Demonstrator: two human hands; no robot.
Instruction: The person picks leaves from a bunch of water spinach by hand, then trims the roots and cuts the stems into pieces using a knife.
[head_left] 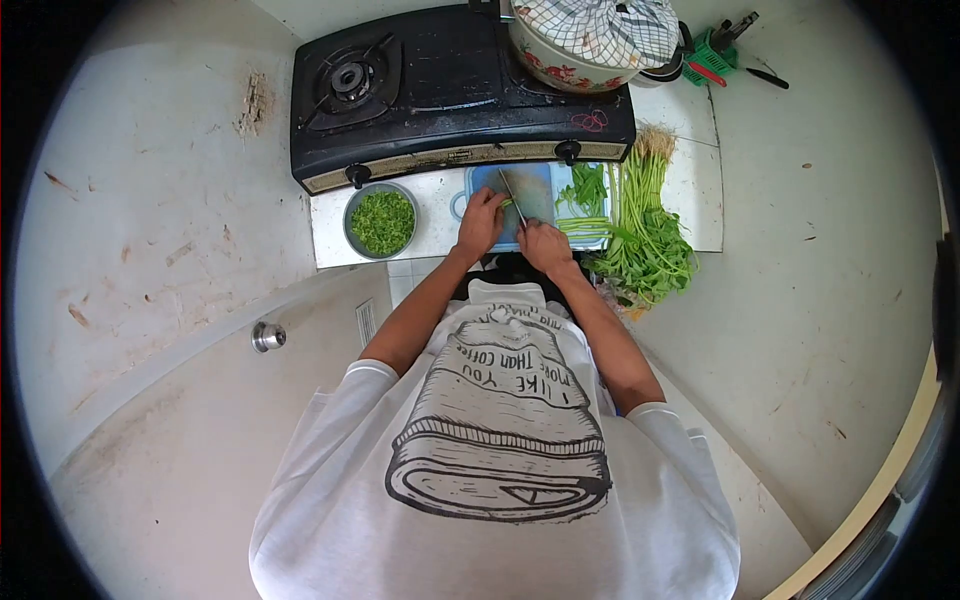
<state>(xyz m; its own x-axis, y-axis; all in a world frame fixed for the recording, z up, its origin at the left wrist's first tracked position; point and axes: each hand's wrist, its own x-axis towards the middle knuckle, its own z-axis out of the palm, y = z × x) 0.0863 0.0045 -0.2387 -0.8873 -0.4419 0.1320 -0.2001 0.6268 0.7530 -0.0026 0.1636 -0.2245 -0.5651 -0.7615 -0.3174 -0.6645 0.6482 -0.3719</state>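
Observation:
A knife point(513, 197) is in my right hand point(545, 246), its fingers wrapped round the handle and the blade pointing away from me over the blue cutting board point(535, 182). My left hand point(482, 222) is closed at the board's left side, pinching a small piece of green stem point(507, 202) against the blade's left side. Much of that piece is hidden by the fingers. Cut green stalks point(580, 225) and leaves point(583, 188) lie just right of the board's bare part. Left of my hands stands a grey bowl point(349, 228) filled with chopped greens point(382, 222).
A large bunch of leafy greens point(645, 215) with roots lies at the counter's right. Behind the board is a black gas stove point(455, 90) bearing a flowered pot point(560, 72) covered with a checked cloth point(605, 28). A green basket point(708, 58) of utensils stands at the back right.

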